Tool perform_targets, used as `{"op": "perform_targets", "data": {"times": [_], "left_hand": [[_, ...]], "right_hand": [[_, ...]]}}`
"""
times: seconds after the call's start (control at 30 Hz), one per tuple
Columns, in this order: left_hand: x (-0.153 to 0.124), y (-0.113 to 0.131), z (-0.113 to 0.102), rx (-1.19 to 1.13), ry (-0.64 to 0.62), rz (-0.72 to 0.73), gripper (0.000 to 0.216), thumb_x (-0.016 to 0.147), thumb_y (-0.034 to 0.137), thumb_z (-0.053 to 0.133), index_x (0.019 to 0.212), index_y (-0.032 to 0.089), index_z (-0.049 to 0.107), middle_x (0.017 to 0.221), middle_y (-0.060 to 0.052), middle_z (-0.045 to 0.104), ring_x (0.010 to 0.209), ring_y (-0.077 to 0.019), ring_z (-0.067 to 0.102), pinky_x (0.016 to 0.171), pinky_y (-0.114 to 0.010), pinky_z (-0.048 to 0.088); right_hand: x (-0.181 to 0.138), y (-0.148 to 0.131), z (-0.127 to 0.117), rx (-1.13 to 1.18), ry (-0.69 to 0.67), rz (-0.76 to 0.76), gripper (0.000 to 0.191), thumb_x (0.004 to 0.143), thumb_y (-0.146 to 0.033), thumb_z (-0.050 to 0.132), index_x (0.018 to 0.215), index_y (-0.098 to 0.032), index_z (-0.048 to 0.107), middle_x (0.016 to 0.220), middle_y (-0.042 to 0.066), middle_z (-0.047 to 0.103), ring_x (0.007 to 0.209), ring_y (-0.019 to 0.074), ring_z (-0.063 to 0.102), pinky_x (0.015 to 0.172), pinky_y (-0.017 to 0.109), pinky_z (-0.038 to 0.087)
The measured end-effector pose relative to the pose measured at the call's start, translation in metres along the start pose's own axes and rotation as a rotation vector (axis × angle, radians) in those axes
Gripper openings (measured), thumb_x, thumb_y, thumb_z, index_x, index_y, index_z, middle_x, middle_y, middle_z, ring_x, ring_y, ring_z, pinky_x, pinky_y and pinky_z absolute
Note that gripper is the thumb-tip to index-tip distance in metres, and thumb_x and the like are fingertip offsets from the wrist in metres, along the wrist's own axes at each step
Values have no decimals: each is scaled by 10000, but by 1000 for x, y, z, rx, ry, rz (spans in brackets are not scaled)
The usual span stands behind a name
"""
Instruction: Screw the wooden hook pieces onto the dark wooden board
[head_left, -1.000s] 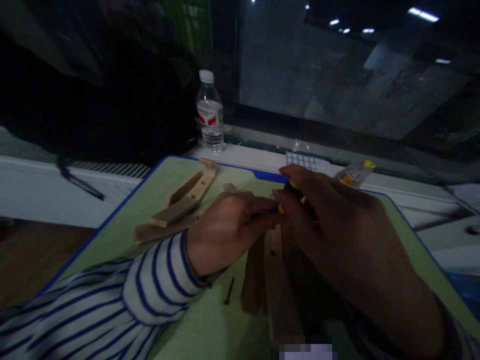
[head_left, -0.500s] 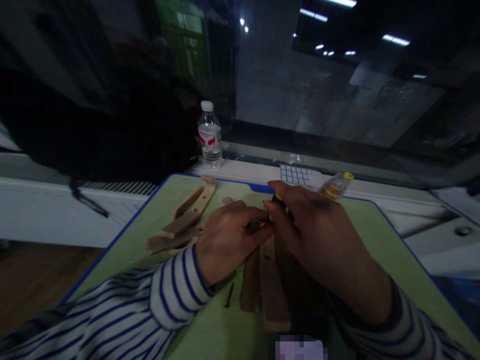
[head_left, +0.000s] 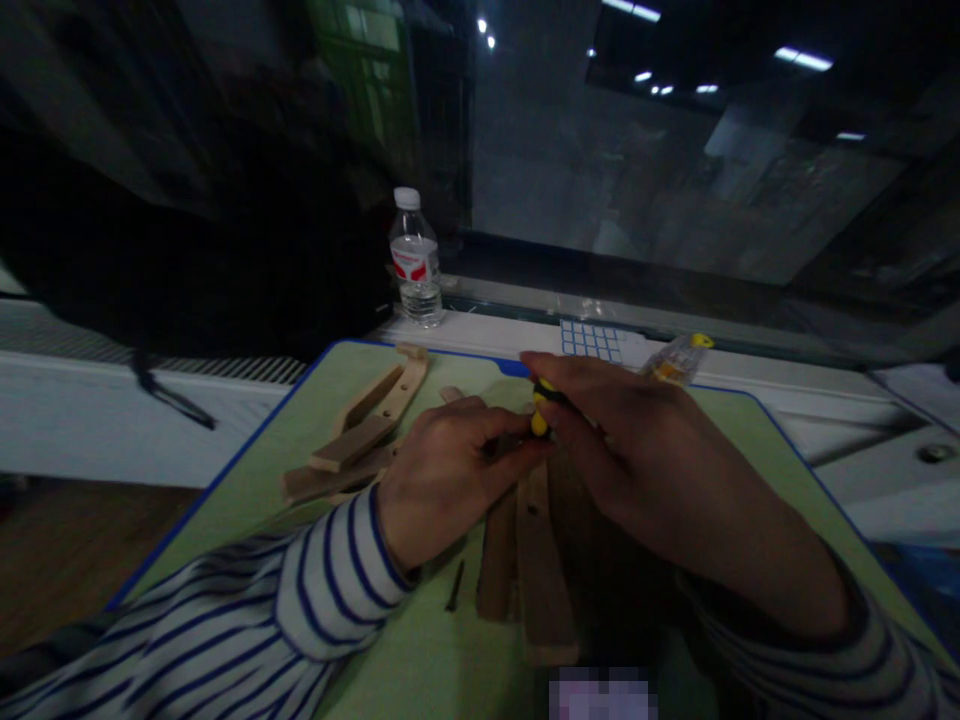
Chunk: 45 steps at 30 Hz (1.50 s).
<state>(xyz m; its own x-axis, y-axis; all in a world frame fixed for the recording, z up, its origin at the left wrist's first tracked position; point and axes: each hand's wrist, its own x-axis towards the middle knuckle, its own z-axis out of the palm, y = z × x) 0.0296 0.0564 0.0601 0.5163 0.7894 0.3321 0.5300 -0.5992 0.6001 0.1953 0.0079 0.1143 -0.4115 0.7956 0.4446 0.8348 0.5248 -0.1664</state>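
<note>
Right now I'm clamping the thumb and fingers of my right hand (head_left: 645,455) on a yellow-and-black handle (head_left: 541,412), which is standing slightly tilted over the far part of a pale wooden piece (head_left: 546,580). The fingertips of my left hand (head_left: 454,465) are closing in near the handle's lower end; whether they're pinching anything, I can't tell. The wooden piece is lying lengthwise towards me on the green tabletop (head_left: 739,455), just beside or partly over a darker wooden piece (head_left: 495,570), and one hole is showing. I'm judging this to be a screw-driving step; the next move is probably calling for steady turning in line with the hole. A loose dark screw (head_left: 455,586) is lying nearby, left of the wood.
</note>
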Motion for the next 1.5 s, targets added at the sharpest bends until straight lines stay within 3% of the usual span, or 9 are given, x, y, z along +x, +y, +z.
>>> {"op": "perform_targets", "data": {"times": [0.3, 0.93, 1.5], "left_hand": [[1, -1, -4, -7, -62, -13, 249, 846, 431, 544, 890, 252, 712, 709, 13, 630, 664, -125, 576, 625, -244, 395], [6, -1, -8, -163, -155, 23, 205, 865, 325, 545, 983, 280, 706, 749, 34, 668, 680, -104, 587, 648, -227, 397], [8, -5, -7, -229, -208, 79, 202, 886, 314, 522, 910, 226, 703, 696, 27, 637, 649, -100, 573, 601, -226, 389]], "right_hand": [[-2, -2, 1, -15, 34, -2, 412, 847, -95, 484, 1255, -137, 515, 1210, 82, 630, 1050, 194, 610, 921, 359, 486], [-6, -5, 1, -135, 56, 57, 374, 863, -137, 493, 1237, -132, 519, 1085, 99, 680, 914, 218, 662, 808, 380, 534], [-6, -9, 3, -164, 83, 52, 335, 867, -145, 505, 1200, -133, 539, 1064, 103, 691, 885, 228, 677, 761, 385, 558]]}}
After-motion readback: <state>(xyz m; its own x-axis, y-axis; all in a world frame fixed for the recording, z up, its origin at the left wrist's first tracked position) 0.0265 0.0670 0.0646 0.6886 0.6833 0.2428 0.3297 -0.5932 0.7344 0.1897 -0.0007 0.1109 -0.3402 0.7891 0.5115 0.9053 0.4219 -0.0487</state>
